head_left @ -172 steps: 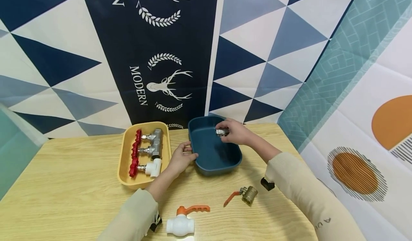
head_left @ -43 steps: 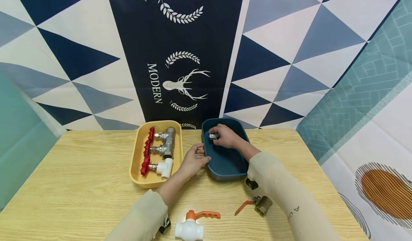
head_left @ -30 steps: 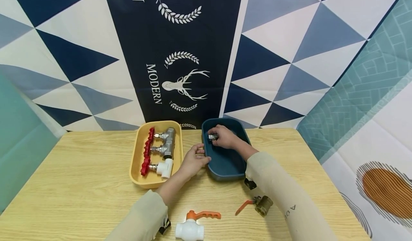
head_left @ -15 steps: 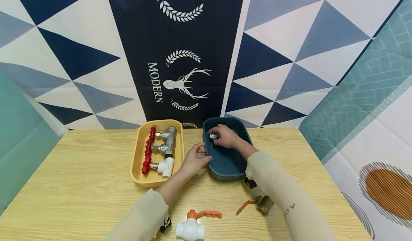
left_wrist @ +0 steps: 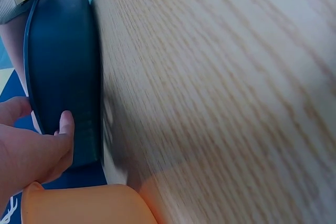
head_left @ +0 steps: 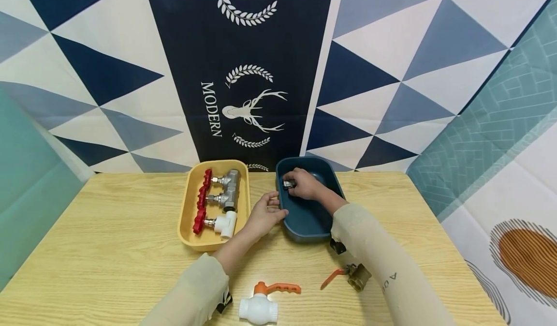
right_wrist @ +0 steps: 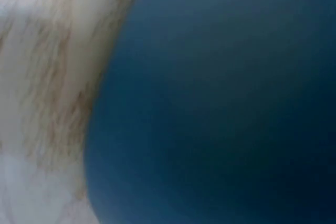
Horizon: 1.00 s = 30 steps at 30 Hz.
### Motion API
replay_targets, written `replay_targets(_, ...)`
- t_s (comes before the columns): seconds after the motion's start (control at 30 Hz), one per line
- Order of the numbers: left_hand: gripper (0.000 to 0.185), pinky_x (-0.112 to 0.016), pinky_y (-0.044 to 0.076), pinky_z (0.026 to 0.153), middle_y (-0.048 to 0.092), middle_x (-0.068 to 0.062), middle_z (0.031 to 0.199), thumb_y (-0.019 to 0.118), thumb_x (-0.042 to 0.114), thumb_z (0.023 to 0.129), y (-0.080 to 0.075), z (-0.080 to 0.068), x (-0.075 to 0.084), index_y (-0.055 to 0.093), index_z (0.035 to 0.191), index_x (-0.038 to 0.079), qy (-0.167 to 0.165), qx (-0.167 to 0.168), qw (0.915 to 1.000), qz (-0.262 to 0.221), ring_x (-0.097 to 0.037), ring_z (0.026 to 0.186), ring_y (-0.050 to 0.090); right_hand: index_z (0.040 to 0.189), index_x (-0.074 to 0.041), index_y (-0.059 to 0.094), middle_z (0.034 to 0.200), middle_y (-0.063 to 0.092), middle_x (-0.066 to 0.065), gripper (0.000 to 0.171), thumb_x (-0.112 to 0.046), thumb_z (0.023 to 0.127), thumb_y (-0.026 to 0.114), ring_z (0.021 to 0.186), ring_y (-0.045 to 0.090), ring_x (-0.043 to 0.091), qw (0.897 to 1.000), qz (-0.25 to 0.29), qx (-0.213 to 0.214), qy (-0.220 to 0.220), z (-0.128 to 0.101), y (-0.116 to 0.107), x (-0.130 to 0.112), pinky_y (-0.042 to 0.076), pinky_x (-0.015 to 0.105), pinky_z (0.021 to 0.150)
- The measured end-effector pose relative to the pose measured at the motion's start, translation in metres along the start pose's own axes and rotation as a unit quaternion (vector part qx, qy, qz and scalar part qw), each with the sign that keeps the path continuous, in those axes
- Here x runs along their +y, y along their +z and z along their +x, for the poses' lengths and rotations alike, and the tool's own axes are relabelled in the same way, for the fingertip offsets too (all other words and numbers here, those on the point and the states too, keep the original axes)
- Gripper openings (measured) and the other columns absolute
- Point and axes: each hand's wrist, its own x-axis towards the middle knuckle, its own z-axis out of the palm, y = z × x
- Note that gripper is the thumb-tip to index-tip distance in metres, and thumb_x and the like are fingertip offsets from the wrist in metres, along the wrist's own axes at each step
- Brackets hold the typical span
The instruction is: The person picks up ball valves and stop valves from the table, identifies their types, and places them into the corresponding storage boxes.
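Note:
My right hand (head_left: 303,185) is low inside the blue tray (head_left: 306,231), by its left wall. Between thumb and fingers it pinches a small silver metal fitting (head_left: 288,184) with a hex end, partly covered by the fingers. My left hand (head_left: 263,215) steadies the tray's left side. In the left wrist view, its thumb is at the rim of the blue tray (left_wrist: 63,56), with fingers (left_wrist: 66,124) against the outer wall. The right wrist view is filled by the blurred tray wall (right_wrist: 199,98); neither right hand nor fitting shows there.
A yellow tray (head_left: 186,239) left of the blue one holds red-handled valves, two metal (head_left: 230,190) and one white (head_left: 225,224). Nearer on the wooden table (head_left: 109,248) lie a white ball valve (head_left: 258,309) with orange handle and a brass ball valve (head_left: 359,277) with red-orange lever.
Since the oldest frame, my right hand has moved the metal fitting left and down into the blue tray. Over the last second both hands stay nearly still; the head view shifts slightly.

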Motion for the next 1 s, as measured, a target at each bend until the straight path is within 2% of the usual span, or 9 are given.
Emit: replay_targets(1.0,0.056,-0.03,0.054,0.078,0.052,-0.02,0.122,0.062,0.008,0.087,-0.0005,-0.0006,-0.0007,0.039,0.138,0.0,0.01,-0.004,0.9999,0.001,-0.026,0.101,0.059,0.125,-0.006,0.059,0.115,0.057,0.016,0.041,-0.011,0.084,0.063,0.104,0.052,0.029,0.999,-0.007,0.002,0.031,0.0023,-0.0001,-0.0006,0.045,0.042,0.088)
